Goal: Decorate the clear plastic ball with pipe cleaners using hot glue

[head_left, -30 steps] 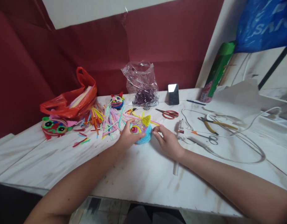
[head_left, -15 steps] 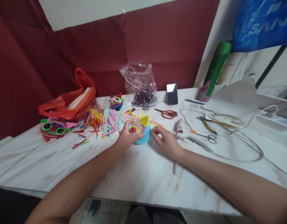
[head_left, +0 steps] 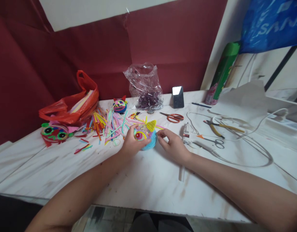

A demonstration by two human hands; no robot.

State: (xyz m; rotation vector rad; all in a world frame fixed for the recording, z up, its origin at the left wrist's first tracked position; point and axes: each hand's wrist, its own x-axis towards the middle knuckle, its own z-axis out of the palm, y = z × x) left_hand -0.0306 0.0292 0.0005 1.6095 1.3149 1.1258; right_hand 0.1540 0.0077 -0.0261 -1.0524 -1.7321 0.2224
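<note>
Between my hands is a round craft ball [head_left: 150, 144] covered in blue pipe cleaner, with a yellow and pink ringed eye and a yellow ear [head_left: 151, 125] on top. My left hand [head_left: 134, 141] grips it from the left, the thumb across its front near the eye. Against its right side is my right hand [head_left: 171, 144], fingers curled and pinched together. Whatever lies in that pinch is too small or hidden to make out. A white hot glue gun [head_left: 186, 130] lies just right of my right hand, with a clear glue stick [head_left: 181, 174] showing below my wrist.
Pipe cleaner pieces [head_left: 113, 127] lie left, beside a red plastic bag [head_left: 66, 109] and two finished-looking animal heads [head_left: 55, 132]. Behind are a clear bag [head_left: 148, 90], a phone [head_left: 178, 97] and orange-handled scissors [head_left: 174, 118]. Pliers [head_left: 218, 127], small scissors [head_left: 218, 142] and cables lie right.
The ball has turned or tilted very slightly, its yellow ear shifting a little to the right. Both hands keep nearly the same place and grip.
</note>
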